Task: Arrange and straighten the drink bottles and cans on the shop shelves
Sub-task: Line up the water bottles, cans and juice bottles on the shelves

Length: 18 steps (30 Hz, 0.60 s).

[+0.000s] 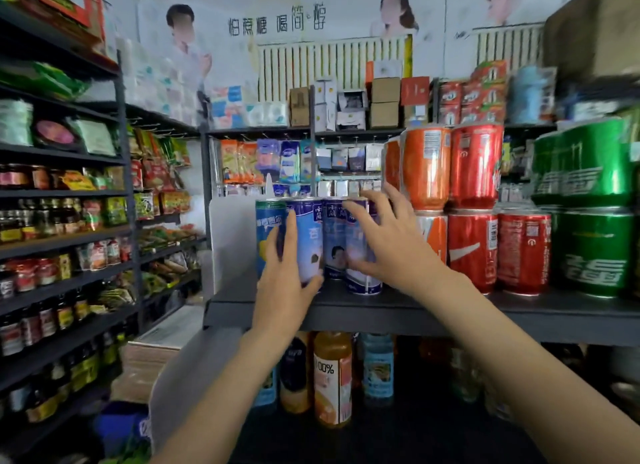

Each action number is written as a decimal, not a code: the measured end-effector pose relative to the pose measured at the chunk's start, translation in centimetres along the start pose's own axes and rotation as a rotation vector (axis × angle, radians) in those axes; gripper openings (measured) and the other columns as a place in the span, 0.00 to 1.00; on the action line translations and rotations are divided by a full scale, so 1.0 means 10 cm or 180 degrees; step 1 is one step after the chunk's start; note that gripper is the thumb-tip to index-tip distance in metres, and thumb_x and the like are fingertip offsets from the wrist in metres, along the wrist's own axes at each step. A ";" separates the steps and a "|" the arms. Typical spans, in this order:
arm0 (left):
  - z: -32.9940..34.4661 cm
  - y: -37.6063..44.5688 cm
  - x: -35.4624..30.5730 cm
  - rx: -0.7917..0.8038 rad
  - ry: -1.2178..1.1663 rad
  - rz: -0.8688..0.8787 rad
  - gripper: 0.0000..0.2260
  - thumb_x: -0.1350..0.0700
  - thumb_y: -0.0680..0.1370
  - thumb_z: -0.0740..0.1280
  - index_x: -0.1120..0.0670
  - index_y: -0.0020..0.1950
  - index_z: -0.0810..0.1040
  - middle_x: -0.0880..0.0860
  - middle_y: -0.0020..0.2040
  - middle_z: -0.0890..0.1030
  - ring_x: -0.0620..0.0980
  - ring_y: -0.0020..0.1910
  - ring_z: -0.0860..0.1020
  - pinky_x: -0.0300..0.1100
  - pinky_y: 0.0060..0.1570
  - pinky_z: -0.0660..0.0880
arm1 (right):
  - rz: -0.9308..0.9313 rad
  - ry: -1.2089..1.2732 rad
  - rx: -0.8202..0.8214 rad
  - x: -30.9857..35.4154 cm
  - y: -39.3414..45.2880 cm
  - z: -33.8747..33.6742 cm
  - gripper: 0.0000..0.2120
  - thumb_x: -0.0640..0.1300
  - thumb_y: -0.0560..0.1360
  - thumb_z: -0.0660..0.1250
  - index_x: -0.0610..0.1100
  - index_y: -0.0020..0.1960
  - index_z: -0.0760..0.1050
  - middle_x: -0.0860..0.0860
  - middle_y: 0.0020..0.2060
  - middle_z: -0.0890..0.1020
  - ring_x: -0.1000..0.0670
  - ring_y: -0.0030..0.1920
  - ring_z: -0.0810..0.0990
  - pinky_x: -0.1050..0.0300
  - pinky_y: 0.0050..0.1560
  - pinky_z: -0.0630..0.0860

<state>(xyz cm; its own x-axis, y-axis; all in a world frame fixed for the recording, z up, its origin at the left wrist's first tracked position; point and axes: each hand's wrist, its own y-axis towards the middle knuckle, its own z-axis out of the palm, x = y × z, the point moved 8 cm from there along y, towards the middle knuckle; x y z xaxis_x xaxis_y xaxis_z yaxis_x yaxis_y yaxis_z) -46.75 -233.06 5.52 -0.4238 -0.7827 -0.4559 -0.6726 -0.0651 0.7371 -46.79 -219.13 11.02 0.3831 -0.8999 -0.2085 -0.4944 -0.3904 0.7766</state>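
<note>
Left hand grips a blue can; right hand touches another.

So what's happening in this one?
A person is tidying tall blue-and-white drink cans at the front of a dark shop shelf. The left hand grips one can, thumb curled round its base. The right hand lies open against the neighbouring can. Red cola cans stand alongside to the right.
</note>
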 end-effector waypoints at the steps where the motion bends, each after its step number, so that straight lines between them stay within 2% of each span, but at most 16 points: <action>1: 0.00 0.02 0.00 0.0036 0.0023 0.0054 0.45 0.55 0.75 0.69 0.39 0.70 0.33 0.49 0.77 0.47 0.55 0.69 0.65 0.50 0.54 0.72 | -0.0082 -0.0108 0.0129 0.01 -0.03 0.00 0.39 0.47 0.63 0.77 0.42 0.70 0.66 0.35 0.69 0.64 0.32 0.70 0.59 0.37 0.68 0.60; 3: 0.02 0.07 0.01 0.0103 -0.0007 0.0097 0.45 0.56 0.75 0.69 0.36 0.68 0.33 0.48 0.77 0.45 0.55 0.70 0.64 0.50 0.54 0.71 | -0.0194 -0.0230 0.0463 0.01 -0.07 0.04 0.40 0.49 0.66 0.75 0.45 0.72 0.61 0.38 0.74 0.55 0.37 0.74 0.51 0.43 0.72 0.54; 4: 0.04 0.10 0.02 0.0134 -0.0012 0.0098 0.45 0.56 0.75 0.69 0.36 0.68 0.32 0.49 0.77 0.46 0.56 0.70 0.64 0.50 0.55 0.71 | -0.0185 -0.0287 0.0502 0.01 -0.07 0.03 0.40 0.50 0.65 0.76 0.45 0.72 0.62 0.39 0.74 0.54 0.38 0.74 0.52 0.45 0.72 0.53; 8: 0.14 0.20 0.18 0.0291 0.0074 -0.0112 0.43 0.55 0.76 0.68 0.42 0.74 0.35 0.55 0.72 0.56 0.59 0.62 0.70 0.51 0.52 0.70 | -0.0070 -0.0658 0.0343 -0.04 -0.05 0.05 0.42 0.50 0.47 0.83 0.40 0.59 0.76 0.33 0.61 0.74 0.33 0.62 0.73 0.35 0.64 0.64; 10: 0.20 0.22 0.25 0.0434 0.0212 -0.0251 0.42 0.56 0.76 0.67 0.44 0.75 0.36 0.57 0.69 0.60 0.60 0.59 0.73 0.52 0.52 0.70 | -0.0013 -0.0784 0.0279 -0.07 -0.05 0.08 0.42 0.50 0.45 0.84 0.39 0.57 0.78 0.32 0.59 0.75 0.32 0.59 0.75 0.34 0.62 0.66; 13: 0.24 0.23 0.28 0.0547 0.0428 -0.0322 0.42 0.58 0.77 0.66 0.46 0.75 0.35 0.57 0.67 0.64 0.60 0.58 0.73 0.50 0.49 0.70 | 0.0006 -0.0805 0.0292 -0.08 -0.04 0.07 0.42 0.48 0.50 0.83 0.38 0.61 0.75 0.31 0.64 0.70 0.31 0.64 0.70 0.38 0.66 0.60; 16: 0.24 0.23 0.28 0.0553 0.0473 -0.0403 0.42 0.59 0.77 0.65 0.46 0.75 0.34 0.57 0.65 0.63 0.59 0.56 0.73 0.46 0.43 0.66 | -0.0156 -0.0861 0.0271 -0.06 -0.06 0.01 0.41 0.49 0.64 0.77 0.42 0.72 0.64 0.36 0.73 0.57 0.36 0.73 0.56 0.47 0.71 0.43; 18: 0.23 0.24 0.28 0.0480 0.0559 -0.0408 0.42 0.61 0.77 0.65 0.47 0.75 0.34 0.58 0.65 0.61 0.58 0.57 0.70 0.44 0.44 0.65 | -0.0229 -0.0784 0.0331 -0.08 -0.09 0.00 0.41 0.50 0.68 0.74 0.45 0.75 0.58 0.39 0.75 0.50 0.39 0.75 0.48 0.50 0.71 0.36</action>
<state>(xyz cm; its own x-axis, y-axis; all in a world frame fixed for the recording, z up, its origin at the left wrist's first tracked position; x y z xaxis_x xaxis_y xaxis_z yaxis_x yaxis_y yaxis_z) -50.96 -233.99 4.91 -0.2263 -0.8702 -0.4376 -0.8024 -0.0881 0.5902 -46.69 -218.08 10.50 0.2252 -0.8844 -0.4089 -0.5550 -0.4614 0.6922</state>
